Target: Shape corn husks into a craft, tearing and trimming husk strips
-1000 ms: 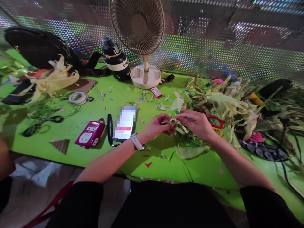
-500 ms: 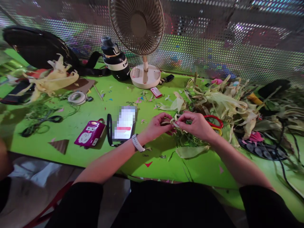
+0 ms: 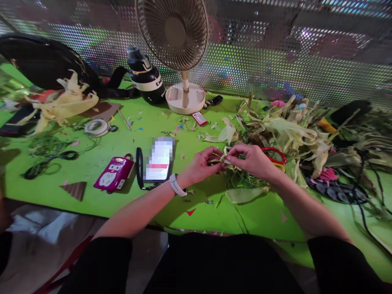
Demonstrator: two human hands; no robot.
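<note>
Pale, dry husk strip (image 3: 226, 156), one: I view it from afar, held between the two hands above the green tabletop (image 3: 137, 200), right of its middle. Left hand (image 3: 203, 165): thumb and curled fingers close on the strip's left side; the fingertips are partly hidden. Right hand (image 3: 250, 160): thumb and forefinger pinch the strip from the other side, with the remaining fingers folded; I cannot tell precisely how those sit. The hands nearly meet. White wristband (image 3: 177, 185), on the left wrist.

Beneath and beside the right hand: green stringy tangle (image 3: 241, 180); flat husk piece (image 3: 246, 195), along its near edge. Just beyond the right wrist, I record one red loop handle (image 3: 277, 154) and one yellow loop handle (image 3: 280, 166), partly covered. Farther right: husk heap (image 3: 288, 126), loose; black tray (image 3: 352, 197) with round wells, a pink petal-like piece (image 3: 328, 174) at its far edge.

Left of the left hand: phone (image 3: 159, 161), screen lit and blurred out; purple box (image 3: 114, 173) with white markings; brown ridged triangle (image 3: 74, 190); tape roll (image 3: 97, 127).

At the back, I list: black bottle (image 3: 150, 87), white band; fan (image 3: 175, 32), upright on a round base; red-and-white packet (image 3: 199, 119), before it; perforated screen (image 3: 260, 61), behind all.
</note>
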